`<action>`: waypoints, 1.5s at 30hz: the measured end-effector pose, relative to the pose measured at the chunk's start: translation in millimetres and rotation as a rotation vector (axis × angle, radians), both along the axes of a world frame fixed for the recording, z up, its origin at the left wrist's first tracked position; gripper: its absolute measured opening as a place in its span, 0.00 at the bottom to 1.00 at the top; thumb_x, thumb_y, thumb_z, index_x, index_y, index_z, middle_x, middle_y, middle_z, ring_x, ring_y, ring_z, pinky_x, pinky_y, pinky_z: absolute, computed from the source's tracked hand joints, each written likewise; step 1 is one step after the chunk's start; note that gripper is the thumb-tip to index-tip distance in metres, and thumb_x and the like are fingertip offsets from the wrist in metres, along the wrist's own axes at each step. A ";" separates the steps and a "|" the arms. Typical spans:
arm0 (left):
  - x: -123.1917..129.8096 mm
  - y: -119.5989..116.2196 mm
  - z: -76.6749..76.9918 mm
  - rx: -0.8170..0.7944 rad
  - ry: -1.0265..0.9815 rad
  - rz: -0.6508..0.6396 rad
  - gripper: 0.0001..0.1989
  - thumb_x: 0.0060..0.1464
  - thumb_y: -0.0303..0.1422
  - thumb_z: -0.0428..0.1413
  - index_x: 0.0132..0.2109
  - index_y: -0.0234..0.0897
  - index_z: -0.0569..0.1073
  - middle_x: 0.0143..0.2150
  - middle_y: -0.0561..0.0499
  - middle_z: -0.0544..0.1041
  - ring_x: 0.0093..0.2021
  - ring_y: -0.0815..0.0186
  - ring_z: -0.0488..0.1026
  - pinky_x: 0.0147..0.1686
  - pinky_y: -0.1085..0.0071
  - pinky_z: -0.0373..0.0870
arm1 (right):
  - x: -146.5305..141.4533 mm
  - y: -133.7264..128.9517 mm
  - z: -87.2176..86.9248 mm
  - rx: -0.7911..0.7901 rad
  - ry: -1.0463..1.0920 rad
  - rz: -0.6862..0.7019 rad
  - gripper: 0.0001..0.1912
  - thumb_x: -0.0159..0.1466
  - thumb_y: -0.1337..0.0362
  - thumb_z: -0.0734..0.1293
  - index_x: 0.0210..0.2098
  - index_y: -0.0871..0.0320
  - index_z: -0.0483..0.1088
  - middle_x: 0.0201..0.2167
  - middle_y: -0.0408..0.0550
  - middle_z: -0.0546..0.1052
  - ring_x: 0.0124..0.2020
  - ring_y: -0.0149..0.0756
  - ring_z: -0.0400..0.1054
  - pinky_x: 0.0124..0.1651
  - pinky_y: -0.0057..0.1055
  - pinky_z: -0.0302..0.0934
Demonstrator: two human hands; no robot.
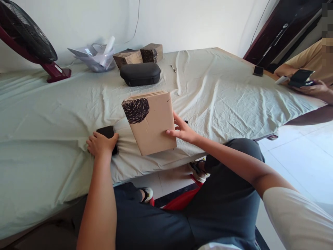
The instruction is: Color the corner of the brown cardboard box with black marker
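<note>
A tan cardboard box (156, 128) with a black scribbled patch on its upper left corner stands tilted near the table's front edge. My right hand (182, 130) grips its right side, the thumb on the front face and the fingers partly hidden at the edge. To the left, my left hand (101, 143) is closed over a flat black phone (106, 131), which lies on the cloth. The thumb is at the phone's right edge, and the hand covers much of it. A small black tip (186, 122) shows just behind my right hand; its kind is hidden.
Behind the box are a black zip case (140, 74), two scribbled cardboard boxes (153, 52), a clear plastic bag (95, 60) and a pen (173, 68). A fan (56, 71) stands far left. On the right, a person (309, 62) holds a dark device near another phone (258, 71).
</note>
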State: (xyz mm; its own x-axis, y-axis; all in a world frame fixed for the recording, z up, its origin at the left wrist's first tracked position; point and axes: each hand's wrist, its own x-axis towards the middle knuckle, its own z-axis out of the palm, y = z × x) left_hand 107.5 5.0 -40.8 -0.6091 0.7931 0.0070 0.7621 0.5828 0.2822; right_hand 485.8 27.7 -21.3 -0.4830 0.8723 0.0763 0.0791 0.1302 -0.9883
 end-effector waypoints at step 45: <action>63.0 -42.1 -7.8 0.801 -1.015 -0.661 0.50 0.58 0.78 0.54 0.70 0.48 0.82 0.64 0.36 0.84 0.75 0.39 0.78 0.65 0.47 0.84 | 8.7 -2.8 24.2 -0.195 0.075 0.136 0.58 0.70 0.43 0.75 0.90 0.44 0.46 0.57 0.50 0.84 0.45 0.42 0.84 0.41 0.36 0.82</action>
State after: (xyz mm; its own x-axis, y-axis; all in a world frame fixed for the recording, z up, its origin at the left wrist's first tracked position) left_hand 170.5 -37.1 -48.6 -0.1531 0.9160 0.3707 0.1020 -0.3585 0.9279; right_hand 494.5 24.9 2.8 -0.5965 0.8013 -0.0470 -0.0011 -0.0594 -0.9982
